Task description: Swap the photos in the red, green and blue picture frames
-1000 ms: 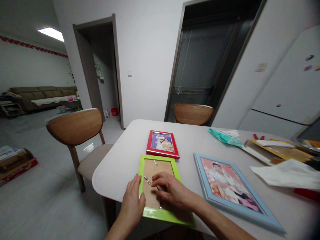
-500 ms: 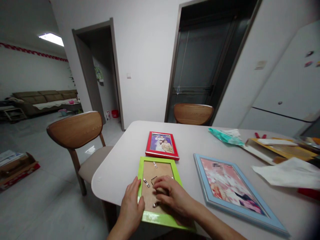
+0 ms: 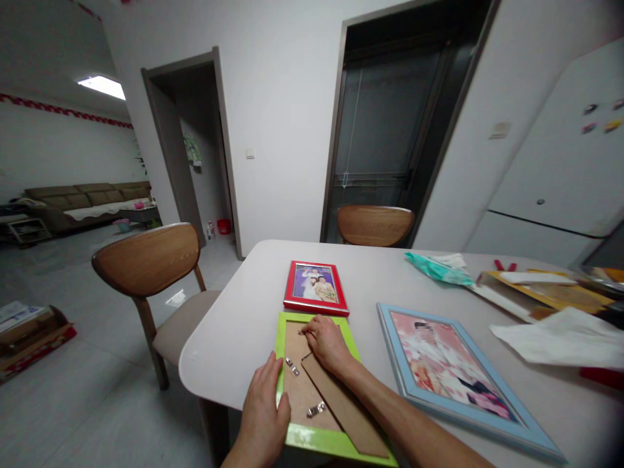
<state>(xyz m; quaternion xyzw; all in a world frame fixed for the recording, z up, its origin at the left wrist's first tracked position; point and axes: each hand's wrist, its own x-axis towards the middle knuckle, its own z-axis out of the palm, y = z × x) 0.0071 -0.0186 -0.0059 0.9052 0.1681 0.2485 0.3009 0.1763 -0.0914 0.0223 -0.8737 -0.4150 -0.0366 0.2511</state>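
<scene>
A lime-green photo frame (image 3: 318, 441) lies face down on the table, its brown backing board (image 3: 298, 396) showing. Along its left edge my left hand (image 3: 266, 406) holds it, thumb on top. Over the far part of the backing, my right hand (image 3: 327, 343) has its fingertips closed at a small metal clip (image 3: 301, 332), which they partly cover. Two more metal clips, one on the left (image 3: 292, 366) and one near the bottom (image 3: 316, 409), are in sight. A brown stand leg (image 3: 344, 409) slants across the back, partly under my right forearm.
Just beyond lies a red photo frame (image 3: 289, 299) with a picture. To the right is a larger light-blue frame (image 3: 390, 338). Green packaging (image 3: 433, 269), a yellow envelope (image 3: 541, 294) and white wrapping (image 3: 565, 338) lie farther right. Wooden chairs (image 3: 151, 257) stand around the table.
My right hand has moved from the middle of the backing to the clip at the far end. The stand leg and lower clip now show more. My left hand stays on the left edge.
</scene>
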